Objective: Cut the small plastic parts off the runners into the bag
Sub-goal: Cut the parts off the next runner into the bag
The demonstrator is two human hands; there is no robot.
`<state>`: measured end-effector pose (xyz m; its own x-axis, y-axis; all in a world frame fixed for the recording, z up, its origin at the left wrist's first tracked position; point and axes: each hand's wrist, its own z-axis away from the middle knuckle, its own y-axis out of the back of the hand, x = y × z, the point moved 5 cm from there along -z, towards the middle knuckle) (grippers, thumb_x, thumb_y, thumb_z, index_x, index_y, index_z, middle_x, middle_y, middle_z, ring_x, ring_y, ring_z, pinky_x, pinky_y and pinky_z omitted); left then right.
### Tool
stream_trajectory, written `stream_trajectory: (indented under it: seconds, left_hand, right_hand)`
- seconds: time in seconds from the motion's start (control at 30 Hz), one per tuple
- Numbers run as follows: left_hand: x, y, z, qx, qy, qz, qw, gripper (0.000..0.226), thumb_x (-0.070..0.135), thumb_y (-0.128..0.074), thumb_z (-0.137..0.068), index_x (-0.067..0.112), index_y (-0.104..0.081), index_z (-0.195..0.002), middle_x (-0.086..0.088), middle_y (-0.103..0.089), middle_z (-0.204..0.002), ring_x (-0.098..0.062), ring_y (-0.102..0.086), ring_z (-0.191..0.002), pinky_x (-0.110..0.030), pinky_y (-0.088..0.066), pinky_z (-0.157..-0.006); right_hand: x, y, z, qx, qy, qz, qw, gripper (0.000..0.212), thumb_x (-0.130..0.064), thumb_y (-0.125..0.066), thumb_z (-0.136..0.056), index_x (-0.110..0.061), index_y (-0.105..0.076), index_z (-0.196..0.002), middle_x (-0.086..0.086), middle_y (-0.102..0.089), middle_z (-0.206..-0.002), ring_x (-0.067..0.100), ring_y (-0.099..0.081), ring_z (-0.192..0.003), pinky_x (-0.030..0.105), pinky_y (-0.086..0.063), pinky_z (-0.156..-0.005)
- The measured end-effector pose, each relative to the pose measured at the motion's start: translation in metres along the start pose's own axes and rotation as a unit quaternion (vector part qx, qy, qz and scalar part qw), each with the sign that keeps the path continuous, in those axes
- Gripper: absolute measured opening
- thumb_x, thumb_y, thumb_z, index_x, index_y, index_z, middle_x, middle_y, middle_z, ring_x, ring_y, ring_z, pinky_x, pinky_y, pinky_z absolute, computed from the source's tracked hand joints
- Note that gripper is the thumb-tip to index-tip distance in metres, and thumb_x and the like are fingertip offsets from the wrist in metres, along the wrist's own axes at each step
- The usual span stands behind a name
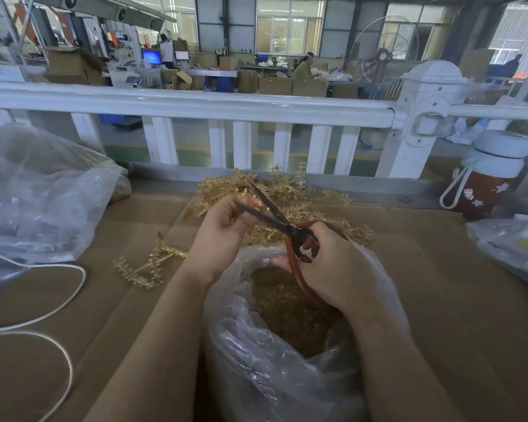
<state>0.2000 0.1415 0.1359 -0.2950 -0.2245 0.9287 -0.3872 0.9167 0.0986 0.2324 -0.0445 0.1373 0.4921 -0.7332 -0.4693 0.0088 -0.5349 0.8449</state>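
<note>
At the far left a large crumpled clear plastic sack (40, 190) sits on the cardboard-covered table (439, 300), and a white cable (58, 303) loops over the cardboard in front of it. Just right of the cable a separate amber runner piece (148, 264) lies flat on the cardboard, apart from the main heap. The left hand (223, 229) is raised above the table with its fingers curled, pinching a runner strip (250, 205) between the blades; the strip is mostly hidden by the fingers. Behind the hands, against the white railing (195, 102), lies the pile of runners (287, 193), a tangle of amber comb-like strips. The scissors (275, 219) have dark blades that stand apart in a V, tips pointing up and left toward the left hand's fingertips, with red handles running down to the right. The right hand (333, 266) grips those handles, fingers wrapped round them. Directly under both hands the clear bag (275, 373) stands open, and the cut parts (290, 315) fill its bottom as a brownish-gold mass. At the far right a red bottle (488, 181) with a white lid and cord loop stands near the railing post, with another plastic packet (512, 248) lying in front of it.
</note>
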Motion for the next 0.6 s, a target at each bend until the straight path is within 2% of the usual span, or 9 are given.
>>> stream_trajectory:
  seconds: [0.13,0.23,0.4,0.47,0.6]
  left_hand:
    - [-0.0026,0.0006,-0.0011,-0.019,0.008,-0.004,1.0,0.013,0.004,-0.054,-0.1,0.008,-0.066,-0.1,-0.015,-0.071,-0.108,-0.028,-0.064,-0.107,-0.041,-0.048,-0.101]
    - [-0.0015,-0.0008,-0.0002,-0.032,0.005,0.006,0.999,0.016,0.006,-0.055,-0.099,0.016,-0.067,-0.096,-0.001,-0.072,-0.1,-0.012,-0.065,-0.098,-0.027,-0.049,-0.094]
    - [-0.0034,0.0009,-0.0022,-0.032,-0.007,0.017,0.999,0.015,0.007,-0.058,-0.098,0.015,-0.07,-0.093,0.002,-0.073,-0.094,-0.008,-0.065,-0.089,-0.019,-0.049,-0.084]
    - [-0.0043,0.0018,-0.0026,-0.03,-0.006,0.028,0.999,0.018,0.005,-0.058,-0.097,0.017,-0.07,-0.09,0.004,-0.074,-0.09,-0.007,-0.065,-0.087,-0.016,-0.048,-0.08]
    - [-0.0044,0.0029,-0.0032,-0.028,-0.007,0.031,0.999,0.016,0.005,-0.059,-0.097,0.014,-0.071,-0.09,0.007,-0.074,-0.085,-0.004,-0.065,-0.083,-0.013,-0.047,-0.077]
  right_hand:
    - [-0.001,0.001,0.0004,-0.002,-0.002,0.0,1.0,0.061,-0.084,-0.06,-0.074,-0.036,-0.055,-0.112,-0.025,-0.058,-0.097,0.0,-0.051,-0.083,0.008,-0.027,-0.055]
    - [0.0001,-0.0004,0.0,-0.003,-0.006,0.002,1.0,0.063,-0.086,-0.058,-0.071,-0.036,-0.056,-0.11,-0.024,-0.059,-0.094,0.002,-0.053,-0.085,0.008,-0.029,-0.057]
    - [0.0013,-0.0031,-0.0018,0.02,0.003,0.021,1.0,0.065,-0.089,-0.048,-0.067,-0.032,-0.056,-0.098,-0.018,-0.064,-0.086,0.006,-0.059,-0.077,0.019,-0.049,-0.065]
    - [0.0006,-0.0018,-0.0011,0.036,0.012,0.023,0.999,0.068,-0.089,-0.043,-0.065,-0.032,-0.057,-0.097,-0.017,-0.065,-0.084,0.007,-0.06,-0.076,0.021,-0.052,-0.067]
    - [0.0006,0.0,-0.0007,0.034,0.014,0.039,0.999,0.063,-0.086,-0.051,-0.073,-0.03,-0.059,-0.101,-0.016,-0.067,-0.089,0.007,-0.061,-0.079,0.017,-0.047,-0.064]
